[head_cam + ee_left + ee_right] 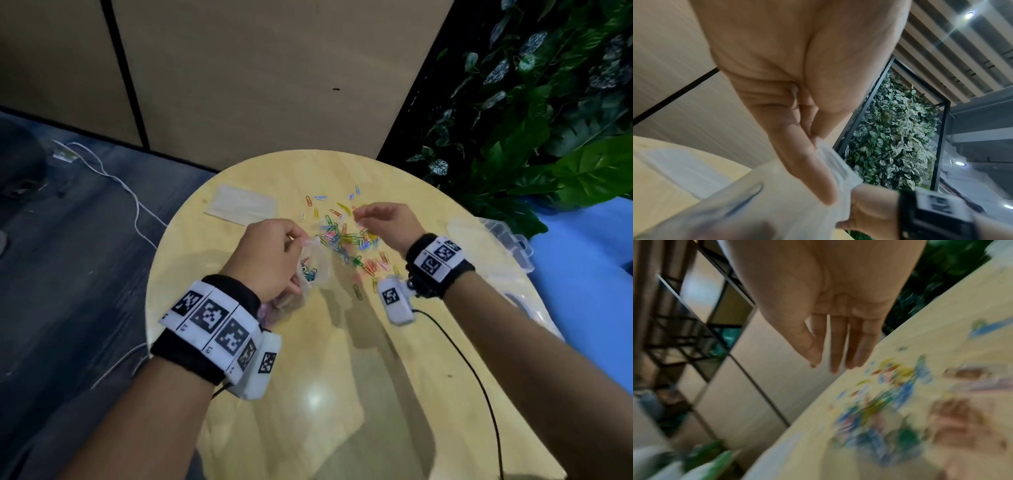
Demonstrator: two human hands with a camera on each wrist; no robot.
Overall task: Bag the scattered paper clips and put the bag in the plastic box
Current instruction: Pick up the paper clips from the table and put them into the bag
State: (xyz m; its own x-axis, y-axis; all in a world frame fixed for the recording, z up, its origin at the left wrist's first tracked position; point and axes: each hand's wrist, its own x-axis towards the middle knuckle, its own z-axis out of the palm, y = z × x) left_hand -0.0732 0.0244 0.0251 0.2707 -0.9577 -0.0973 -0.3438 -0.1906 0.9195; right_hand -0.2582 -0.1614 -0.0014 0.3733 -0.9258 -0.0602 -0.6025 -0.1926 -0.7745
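A clear plastic bag [313,270] is pinched at its rim by the thumb and fingers of the left hand [270,255], just above the near side of the round wooden table [342,377]; a few clips are seen inside it. Beyond the bag, coloured paper clips [346,236] are scattered across the middle of the table. Over their far edge the right hand [387,222] is held with fingers loosely extended and gripping nothing. A second flat bag [241,205] lies toward the table's far left. The clear plastic box [503,236] sits open at the table's right edge.
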